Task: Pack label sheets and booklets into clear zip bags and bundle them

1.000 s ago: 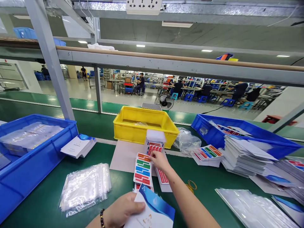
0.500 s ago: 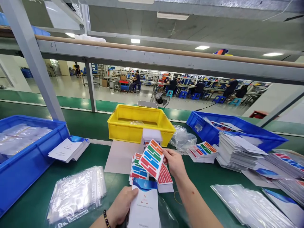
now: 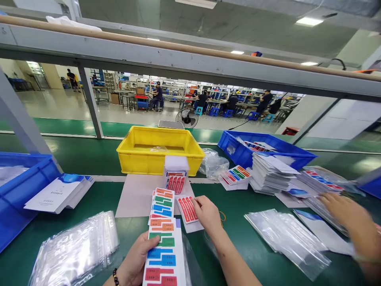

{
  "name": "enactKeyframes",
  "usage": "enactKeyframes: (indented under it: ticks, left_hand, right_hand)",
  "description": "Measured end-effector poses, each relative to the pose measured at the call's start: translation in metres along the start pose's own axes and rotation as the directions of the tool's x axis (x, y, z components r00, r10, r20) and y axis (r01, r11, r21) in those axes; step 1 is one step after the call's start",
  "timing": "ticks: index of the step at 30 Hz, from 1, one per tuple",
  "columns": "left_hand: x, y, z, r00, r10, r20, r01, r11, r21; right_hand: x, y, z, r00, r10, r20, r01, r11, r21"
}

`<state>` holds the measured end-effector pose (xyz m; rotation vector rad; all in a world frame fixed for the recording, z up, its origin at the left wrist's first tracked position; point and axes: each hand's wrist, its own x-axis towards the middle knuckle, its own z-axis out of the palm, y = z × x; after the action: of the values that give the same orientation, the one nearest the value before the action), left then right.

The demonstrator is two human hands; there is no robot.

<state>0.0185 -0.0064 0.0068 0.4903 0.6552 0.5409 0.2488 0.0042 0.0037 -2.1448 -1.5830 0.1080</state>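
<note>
My left hand (image 3: 139,254) grips a sheet of coloured labels (image 3: 162,252) in orange, green, blue and red, its thumb pressed on the front. A strip of the booklet shows behind the sheet's right edge. My right hand (image 3: 210,218) has its fingers pinched at the right edge of a red label sheet (image 3: 187,209), which lies on a small pile. Just beyond the held sheet lies a stack of multicoloured label sheets (image 3: 163,200). Behind it, a block of cards with red labels (image 3: 176,174) stands on white paper (image 3: 131,198).
A yellow bin (image 3: 160,167) stands behind, with blue bins (image 3: 24,194) on both sides. Clear plastic bags (image 3: 77,246) and booklets (image 3: 56,194) lie left; more bags (image 3: 285,238) and a booklet stack (image 3: 270,174) lie right. Another person's hand (image 3: 348,214) reaches over stacks at far right.
The multicoloured label sheet has come down from my right hand onto the booklet in my left. My right hand has moved down to the red labels. Another person's hand has appeared at right.
</note>
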Motion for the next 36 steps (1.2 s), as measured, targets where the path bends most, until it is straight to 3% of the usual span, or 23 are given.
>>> enactKeyframes:
  ticks: [3, 8, 14, 26, 36]
  left_hand:
    - [0.002, -0.001, -0.001, 0.999, -0.008, -0.051, 0.008, 1.0, -0.005]
    - [0.001, -0.001, 0.0, 0.997, 0.014, -0.079, -0.014, 1.0, -0.001]
    - [-0.002, 0.003, 0.004, 0.993, 0.041, -0.113, -0.033, 0.997, 0.073]
    - [-0.003, 0.007, 0.001, 0.998, 0.054, -0.035, -0.052, 0.997, 0.065]
    - [0.001, 0.005, -0.005, 0.997, 0.072, -0.038, -0.069, 0.995, 0.074]
  right_hand:
    - [0.002, 0.003, 0.008, 0.998, 0.035, 0.044, -0.029, 0.992, -0.125]
    - [-0.002, -0.014, 0.027, 0.988, 0.103, 0.114, -0.07, 0.962, -0.266]
    - [-0.002, -0.017, 0.02, 0.977, 0.132, 0.165, -0.074, 0.945, -0.317]
    - [-0.002, -0.006, 0.005, 0.965, 0.151, 0.212, -0.09, 0.958, -0.273]
    - [0.007, 0.025, 0.0, 0.96, 0.238, 0.145, -0.234, 0.971, -0.044]
